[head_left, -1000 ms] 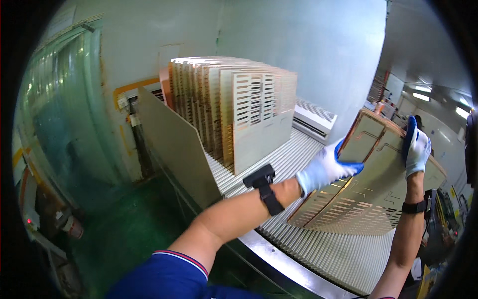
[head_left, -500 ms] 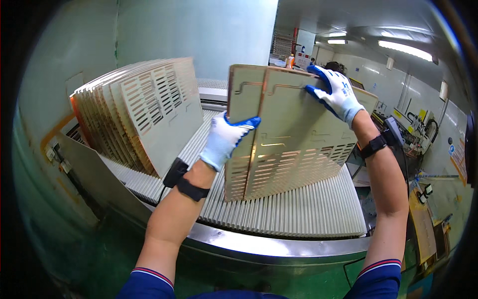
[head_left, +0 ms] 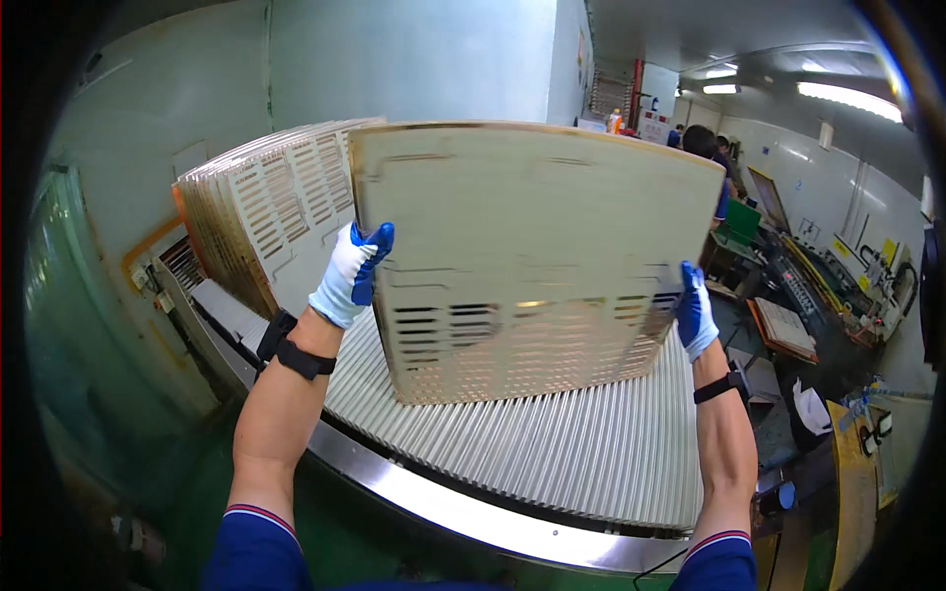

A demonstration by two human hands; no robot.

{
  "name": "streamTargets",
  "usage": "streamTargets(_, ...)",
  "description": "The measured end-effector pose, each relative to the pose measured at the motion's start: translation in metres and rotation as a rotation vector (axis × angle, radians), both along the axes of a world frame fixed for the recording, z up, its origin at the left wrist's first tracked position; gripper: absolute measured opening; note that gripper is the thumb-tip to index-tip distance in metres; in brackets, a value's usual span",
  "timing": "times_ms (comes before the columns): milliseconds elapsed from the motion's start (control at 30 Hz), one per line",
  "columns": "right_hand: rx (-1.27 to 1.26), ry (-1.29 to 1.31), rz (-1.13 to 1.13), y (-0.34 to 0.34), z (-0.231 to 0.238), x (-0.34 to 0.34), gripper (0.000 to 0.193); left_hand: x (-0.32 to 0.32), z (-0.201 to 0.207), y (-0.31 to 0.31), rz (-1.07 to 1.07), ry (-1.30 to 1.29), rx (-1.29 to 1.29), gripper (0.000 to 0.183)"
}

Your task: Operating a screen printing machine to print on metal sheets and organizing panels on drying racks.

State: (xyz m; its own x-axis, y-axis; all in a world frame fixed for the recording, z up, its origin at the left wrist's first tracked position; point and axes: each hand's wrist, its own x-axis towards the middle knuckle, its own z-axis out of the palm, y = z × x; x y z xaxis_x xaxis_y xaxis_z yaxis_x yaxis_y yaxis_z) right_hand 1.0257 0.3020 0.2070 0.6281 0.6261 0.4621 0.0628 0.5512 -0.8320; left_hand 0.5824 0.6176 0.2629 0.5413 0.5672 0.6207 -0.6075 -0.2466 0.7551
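Note:
A large pale grey-green circuit board panel (head_left: 532,217) with rows of slots and copper-coloured edges stands upright before me. My left hand (head_left: 353,271), in a white and blue glove, is closed on its left edge. At the right edge, lower down, my right hand (head_left: 696,310) is gripping the same panel, with its fingers partly hidden. The panel's lower edge is at the ribbed metal bed (head_left: 493,443). Whether other panels are behind it is hidden. Several similar panels (head_left: 286,197) stand in a row on the left part of the bed.
A shiny metal rim (head_left: 512,532) runs along the bed's near side. A pale wall (head_left: 414,59) rises behind. Far right, another person (head_left: 702,143) is partly visible near machinery (head_left: 838,266). A yellowish board (head_left: 852,492) stands at the lower right.
My right hand has gone from the top edge down to the right edge. My left hand has shifted to the left edge. The panel now faces me more squarely, and the view has shifted.

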Motion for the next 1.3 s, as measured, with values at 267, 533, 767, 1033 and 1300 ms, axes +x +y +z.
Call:
streamTargets(267,-0.019,0.168,-0.039,0.002,-0.018,0.004,0.030,-0.003,0.025,-0.055,0.420,0.061,0.085,0.046)
streamTargets(533,0.164,0.125,0.150,-0.041,-0.073,0.075,0.063,-0.013,-0.055,-0.100,0.602,0.025,0.117,0.040)
streamTargets(767,0.011,0.406,-0.191,-0.140,0.056,-0.109,0.067,-0.008,-0.027,-0.151,0.210,-0.056,-0.039,0.031)
streamTargets(1033,-0.060,0.216,-0.638,-0.407,0.078,-0.145,0.092,0.107,0.038,-0.267,-0.121,-0.030,0.169,0.042)
streamTargets(1300,-0.009,0.299,-1.379,-0.614,0.025,-0.248,0.080,0.288,0.036,-0.510,-0.651,-0.012,0.322,0.046)
